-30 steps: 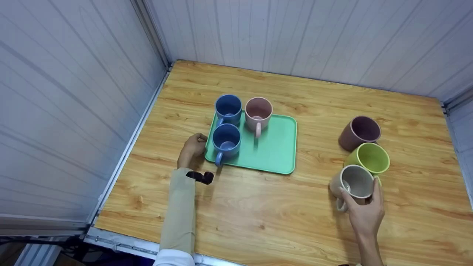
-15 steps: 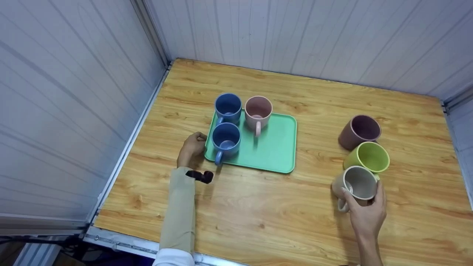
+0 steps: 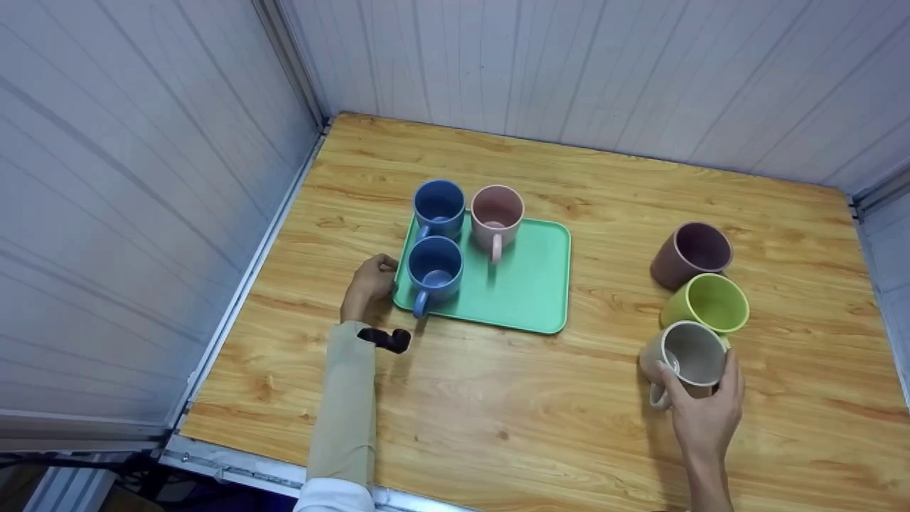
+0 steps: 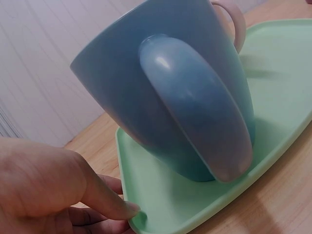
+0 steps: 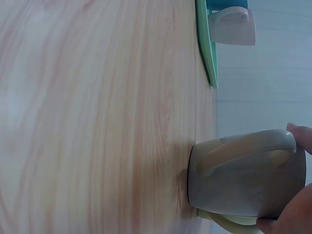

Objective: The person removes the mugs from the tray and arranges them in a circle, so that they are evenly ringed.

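At lower right, the right hand [image 3: 706,416] holds the grey mug [image 3: 686,353] by its upper sides; the lime mug [image 3: 711,302] sits so close above (perhaps touching) that a careless swing could knock it. Near centre, the left hand [image 3: 370,284] pinches the green tray [image 3: 530,299].

The person is holding both arms forward, well apart. The left arm [image 3: 346,405] is lying nearly straight, and its wrist [image 3: 353,309] is bending slightly to the right. The left hand [image 3: 370,284] is pinching between thumb and fingers, and the thumb [image 4: 107,199] is stretching out quite straight. The right forearm [image 3: 709,483] is pointing away from the body. The right hand [image 3: 707,416] is gripping, its thumb pressing at left, its fingers [image 3: 731,373] curving at right.
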A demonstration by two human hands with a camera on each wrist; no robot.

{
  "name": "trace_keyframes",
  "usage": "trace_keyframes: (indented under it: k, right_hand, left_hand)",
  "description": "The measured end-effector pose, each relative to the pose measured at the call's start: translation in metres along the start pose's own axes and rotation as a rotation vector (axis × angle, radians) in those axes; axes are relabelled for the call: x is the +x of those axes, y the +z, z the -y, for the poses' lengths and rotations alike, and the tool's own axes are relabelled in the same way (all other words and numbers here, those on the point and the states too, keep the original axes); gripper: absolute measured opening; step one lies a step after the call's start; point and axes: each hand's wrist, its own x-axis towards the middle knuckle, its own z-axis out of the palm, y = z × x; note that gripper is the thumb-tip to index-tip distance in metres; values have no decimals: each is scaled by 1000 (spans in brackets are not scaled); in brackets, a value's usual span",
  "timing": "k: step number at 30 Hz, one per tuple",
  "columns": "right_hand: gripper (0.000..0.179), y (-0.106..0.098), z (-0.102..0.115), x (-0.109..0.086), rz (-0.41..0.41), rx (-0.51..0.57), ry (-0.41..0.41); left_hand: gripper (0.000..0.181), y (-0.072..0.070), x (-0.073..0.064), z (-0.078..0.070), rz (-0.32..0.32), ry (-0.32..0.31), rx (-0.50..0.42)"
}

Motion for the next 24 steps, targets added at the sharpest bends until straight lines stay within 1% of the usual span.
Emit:
trace_keyframes:
  k: [5,15,21,24]
  right_hand:
    - [96,0,0,0,-1,1,14]
    - [95,1,-1,-1,-15,2,25]
    - [95,1,-1,-2,-28,4,30]
    - [95,0,0,-2,-19,1,42]
  left_hand:
    - [33,0,0,0,-9,-3,-3]
    - [33,0,-1,0,-4,-2,14]
    - [34,0,-1,0,-2,-3,8]
    - [33,0,-1,0,-7,1,1]
